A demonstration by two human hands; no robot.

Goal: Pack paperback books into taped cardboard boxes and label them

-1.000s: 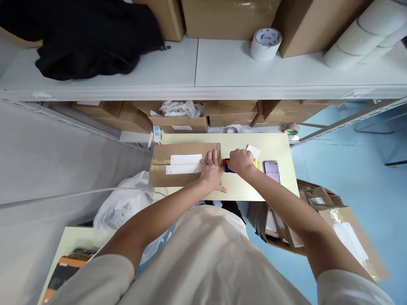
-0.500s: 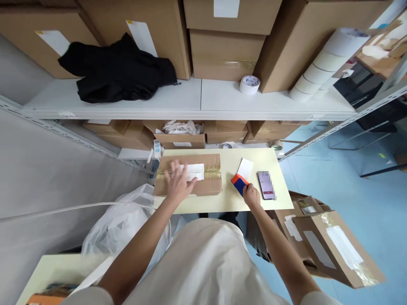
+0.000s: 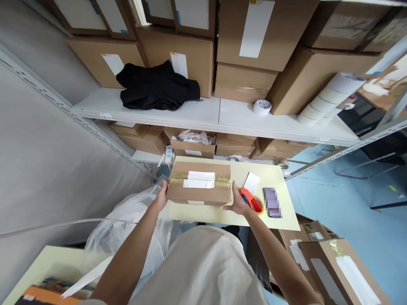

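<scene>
A taped cardboard box (image 3: 206, 195) with white labels on top is between my two hands at the left of the pale yellow table (image 3: 203, 212). My left hand (image 3: 161, 197) grips its left end. Against the right end presses my right hand (image 3: 237, 201), thumb pointing toward the near side and fingers along the wall. Whether the box is raised off the table I cannot tell. Just right of my right hand lies a red and blue tape dispenser (image 3: 252, 201) with a yellowish roll. Beyond it are a white card (image 3: 252, 182) and a phone (image 3: 272, 202).
A white shelf (image 3: 203, 116) behind the table carries large boxes, a black garment (image 3: 157, 87) and tape rolls (image 3: 262, 107). Clear plastic wrap (image 3: 127, 216) hangs at the left. More cartons (image 3: 337, 267) stand on the floor at the right.
My right hand has let go of the tape dispenser, now lying on the table, and moved to the box's right end. My left hand has slid from the box top to its left end.
</scene>
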